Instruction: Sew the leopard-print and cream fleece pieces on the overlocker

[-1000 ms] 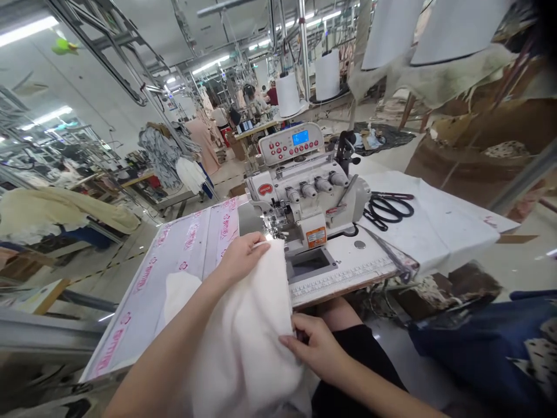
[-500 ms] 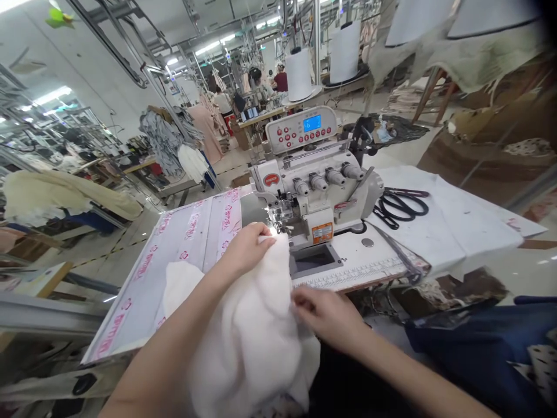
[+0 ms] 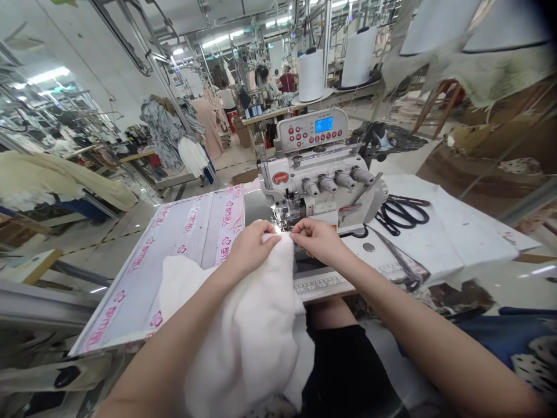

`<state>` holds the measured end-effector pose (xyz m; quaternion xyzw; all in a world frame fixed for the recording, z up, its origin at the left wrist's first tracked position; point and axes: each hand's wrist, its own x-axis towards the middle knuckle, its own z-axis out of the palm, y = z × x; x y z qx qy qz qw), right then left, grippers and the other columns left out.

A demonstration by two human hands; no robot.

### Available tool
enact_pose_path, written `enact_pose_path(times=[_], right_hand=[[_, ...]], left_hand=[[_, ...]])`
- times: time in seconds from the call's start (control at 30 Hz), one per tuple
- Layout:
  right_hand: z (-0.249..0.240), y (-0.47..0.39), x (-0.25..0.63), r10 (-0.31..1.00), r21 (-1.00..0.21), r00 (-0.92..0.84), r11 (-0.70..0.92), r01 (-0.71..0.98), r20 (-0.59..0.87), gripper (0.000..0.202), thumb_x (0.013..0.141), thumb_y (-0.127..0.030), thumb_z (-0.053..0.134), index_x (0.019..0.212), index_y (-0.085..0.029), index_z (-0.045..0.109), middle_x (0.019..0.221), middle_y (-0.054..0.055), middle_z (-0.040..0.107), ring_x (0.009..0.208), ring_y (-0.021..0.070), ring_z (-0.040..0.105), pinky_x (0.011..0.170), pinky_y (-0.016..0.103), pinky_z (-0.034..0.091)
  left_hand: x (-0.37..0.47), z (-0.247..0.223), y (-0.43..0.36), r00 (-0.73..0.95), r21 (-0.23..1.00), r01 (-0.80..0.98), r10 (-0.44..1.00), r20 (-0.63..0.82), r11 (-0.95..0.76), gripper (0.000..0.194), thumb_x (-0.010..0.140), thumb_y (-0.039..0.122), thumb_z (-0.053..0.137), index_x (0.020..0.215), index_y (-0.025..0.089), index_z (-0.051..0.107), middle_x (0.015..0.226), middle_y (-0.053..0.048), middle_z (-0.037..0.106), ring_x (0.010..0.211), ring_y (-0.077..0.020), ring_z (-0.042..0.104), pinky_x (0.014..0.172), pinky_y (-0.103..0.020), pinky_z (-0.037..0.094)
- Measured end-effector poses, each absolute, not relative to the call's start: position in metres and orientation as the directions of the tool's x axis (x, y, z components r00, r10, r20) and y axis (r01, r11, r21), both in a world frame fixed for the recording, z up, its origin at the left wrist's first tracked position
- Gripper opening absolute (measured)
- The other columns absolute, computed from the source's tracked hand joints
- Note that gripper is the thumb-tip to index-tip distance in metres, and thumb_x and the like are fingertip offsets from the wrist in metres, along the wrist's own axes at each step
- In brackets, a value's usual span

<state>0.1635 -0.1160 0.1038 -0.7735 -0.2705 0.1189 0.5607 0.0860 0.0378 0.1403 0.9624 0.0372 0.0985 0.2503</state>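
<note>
White fluffy fabric (image 3: pixel 261 313) hangs from the front of the overlock sewing machine (image 3: pixel 322 180) down over my lap. My left hand (image 3: pixel 255 244) pinches its top edge close to the lit needle and presser foot area. On the right corner of that same edge, my right hand (image 3: pixel 315 237) closes with thumb and forefinger together. Both hands are almost side by side just before the machine's foot. Whether the fabric edge lies under the foot cannot be made out.
Black-handled scissors (image 3: pixel 402 212) lie on the white sheet right of the machine. White thread cones (image 3: pixel 311 75) stand behind it. Plastic film with pink print (image 3: pixel 191 232) covers the table on the left. Blue cloth (image 3: pixel 487 342) lies at lower right.
My right hand has moved up from the fabric's right side to its top corner by the foot. My left hand stays on the edge. The view has shifted slightly.
</note>
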Motion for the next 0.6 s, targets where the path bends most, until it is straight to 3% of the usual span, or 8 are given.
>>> enact_pose_path(times=[0.2,0.37,0.6], right_hand=[[0.1066,-0.1137,0.1653,0.570,-0.935,0.818,-0.243,0.260,0.080,0.008,0.069,-0.024,0.053,0.065,-0.017,0.051,0.046,-0.006,0.051,0.033,0.0074,0.044,0.036,0.018,0.032],[0.1091,-0.1136,0.1631,0.526,-0.897,0.839,-0.291,0.334,0.142,0.007,0.070,-0.023,0.054,0.074,-0.018,0.053,0.045,-0.007,0.052,0.036,0.0085,0.047,0.039,0.019,0.034],[0.1143,-0.1127,0.1643,0.534,-0.861,0.838,-0.369,0.349,0.112,0.008,0.070,-0.023,0.052,0.063,-0.018,0.053,0.046,-0.004,0.055,0.037,0.0096,0.049,0.041,0.020,0.034]], left_hand=[[0.0861,0.1396,0.0337,0.969,0.422,0.058,0.152,0.193,-0.905,0.014,0.079,0.031,0.044,0.078,0.020,0.053,0.084,0.000,0.057,0.075,-0.0158,0.051,0.064,-0.027,0.034],[0.0853,0.1383,0.0314,0.961,0.399,0.089,0.184,0.206,-0.913,0.013,0.079,0.030,0.044,0.081,0.021,0.053,0.086,0.000,0.057,0.076,-0.0161,0.052,0.061,-0.027,0.033],[0.0869,0.1383,0.0310,0.958,0.389,0.090,0.187,0.219,-0.917,0.013,0.080,0.030,0.044,0.081,0.021,0.053,0.086,0.000,0.058,0.076,-0.0163,0.052,0.061,-0.027,0.033]])
